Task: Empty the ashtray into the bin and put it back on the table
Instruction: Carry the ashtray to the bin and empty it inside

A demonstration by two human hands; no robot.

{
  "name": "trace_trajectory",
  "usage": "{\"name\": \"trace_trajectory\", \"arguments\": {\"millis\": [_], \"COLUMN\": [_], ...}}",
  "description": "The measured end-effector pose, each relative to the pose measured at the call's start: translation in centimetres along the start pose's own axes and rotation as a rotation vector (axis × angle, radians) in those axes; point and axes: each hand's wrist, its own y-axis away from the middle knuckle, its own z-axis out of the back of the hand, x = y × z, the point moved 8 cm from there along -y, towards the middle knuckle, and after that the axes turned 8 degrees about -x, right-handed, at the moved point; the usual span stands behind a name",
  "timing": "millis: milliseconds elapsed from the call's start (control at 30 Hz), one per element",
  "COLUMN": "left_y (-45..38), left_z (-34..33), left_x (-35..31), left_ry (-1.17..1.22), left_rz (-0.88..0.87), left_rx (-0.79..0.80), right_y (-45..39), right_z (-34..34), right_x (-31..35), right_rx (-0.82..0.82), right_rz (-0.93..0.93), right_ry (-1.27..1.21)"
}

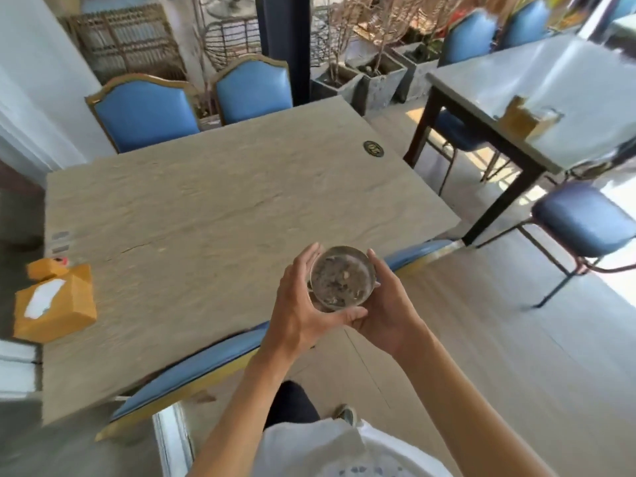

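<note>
A round glass ashtray (341,277) with grey ash and butts inside is held upright in the air over the near right edge of the beige stone table (213,208). My left hand (303,304) wraps its left side and bottom. My right hand (389,304) cups its right side from below. Both hands grip it together. No bin is in view.
An orange tissue box (56,304) sits at the table's left edge. Blue chairs (144,111) stand behind the table and one is tucked in at the near side (192,370). A second table (550,98) and a blue stool (585,218) stand to the right across a wooden floor.
</note>
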Motion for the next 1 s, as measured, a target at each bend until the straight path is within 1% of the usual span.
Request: {"name": "trace_trajectory", "arguments": {"millis": [133,333,567,700,800,1000], "left_y": [-0.2,-3.0,-10.7,-15.9,-19.4,-24.0], "left_z": [-4.4,-10.4,-18.1,-23.2,-27.3,-35.4], "left_x": [-1.2,-2.7,-1.3,-0.2,0.1,-0.8], "left_ry": [-0.034,-0.017,-0.027,-0.105,-0.157,-0.346], "left_rz": [-0.013,-0.031,0.008,0.012,0.005,-0.070], "left_rx": [0.086,0.229,0.271,0.307,0.351,0.509], "right_y": [0.7,-0.7,-4.7,-6.5,-8.0,-10.2], "right_z": [3.6,7.9,15.4,19.5,23.5,30.4], "right_x": [2.1,6.0,14.6,19.8,23.0,28.4], "right_rx": [-0.033,-0.005,-0.071,-0.096,-0.149,-0.212], "right_rz": [0.022,0.057,0.105,0.090,0.099,0.088], "right_ry": [-0.071,-0.154,-0.190,-0.227,-0.268,-0.428]}}
